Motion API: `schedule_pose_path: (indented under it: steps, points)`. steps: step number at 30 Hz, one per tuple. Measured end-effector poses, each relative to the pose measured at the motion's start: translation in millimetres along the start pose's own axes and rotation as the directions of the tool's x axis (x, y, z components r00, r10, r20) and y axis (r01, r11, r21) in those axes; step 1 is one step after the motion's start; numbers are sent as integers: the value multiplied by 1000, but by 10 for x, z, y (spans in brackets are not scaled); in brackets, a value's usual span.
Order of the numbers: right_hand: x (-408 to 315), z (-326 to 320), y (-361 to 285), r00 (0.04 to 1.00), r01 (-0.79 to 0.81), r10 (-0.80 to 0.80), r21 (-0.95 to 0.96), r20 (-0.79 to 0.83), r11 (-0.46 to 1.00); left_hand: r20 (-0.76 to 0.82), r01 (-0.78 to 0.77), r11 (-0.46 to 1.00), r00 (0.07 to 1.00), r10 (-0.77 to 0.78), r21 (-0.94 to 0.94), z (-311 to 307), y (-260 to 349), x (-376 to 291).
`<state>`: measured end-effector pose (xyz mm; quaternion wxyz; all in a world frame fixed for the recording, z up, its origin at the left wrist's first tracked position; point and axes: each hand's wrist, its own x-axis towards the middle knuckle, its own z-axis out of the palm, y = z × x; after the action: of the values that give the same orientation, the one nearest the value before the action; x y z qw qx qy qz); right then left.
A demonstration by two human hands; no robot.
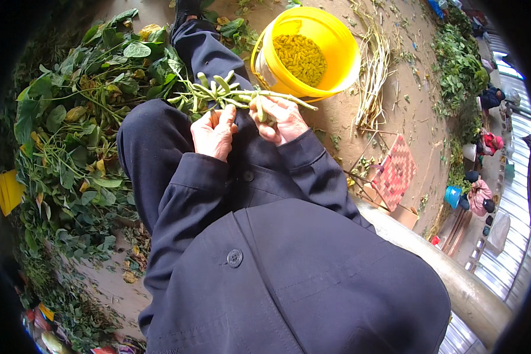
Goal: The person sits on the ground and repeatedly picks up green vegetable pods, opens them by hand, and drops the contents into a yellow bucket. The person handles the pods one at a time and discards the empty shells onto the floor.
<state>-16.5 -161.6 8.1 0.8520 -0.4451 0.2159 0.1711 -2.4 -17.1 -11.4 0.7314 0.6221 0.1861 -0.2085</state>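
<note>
A soybean stalk with several green pods (221, 87) lies crosswise above my thighs. My right hand (283, 117) is closed around the bare-stem end and some pods, and the stem tip pokes out past its fingers. Just below the pod cluster is my left hand (214, 132), its fingers curled and the thumb close against the pods. Whether it pinches a pod is hidden. Beyond my right hand a yellow plastic bucket (336, 53) leans towards me, partly filled with green pods (301, 59).
Leafy soybean plants (84, 119) are heaped at my left. Stripped stalks (374, 75) lie right of the bucket. A folding stool with a woven seat (396, 172) stands near a metal pole (447, 274). Farther right, a person (480, 197) sits by a blue bucket (452, 196).
</note>
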Motion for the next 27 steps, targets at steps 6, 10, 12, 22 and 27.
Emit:
schedule_pose_path:
  steps: [6, 10, 12, 22, 27]
  points:
    - [0, -67, 78, 994, -47, 36, 101, 106, 994, -81, 56, 995, 995, -63, -88, 137, -118, 196]
    - [-13, -115, 97, 993, -47, 35, 99, 116, 994, -122, 96, 981, 986, -117, -167, 190, -152, 230]
    - [-40, -51, 99, 998, -21, 17, 62, 52, 998, -109, 108, 977, 986, -129, -184, 173, -159, 235]
    - [-60, -144, -37, 977, 19, -62, 207, 203, 978, 80, -118, 990, 990, 112, 71, -122, 22, 117]
    - [-237, 6, 15, 973, 146, -130, -75, 191, 986, 140, -217, 958, 971, 193, 188, -28, 388, -135]
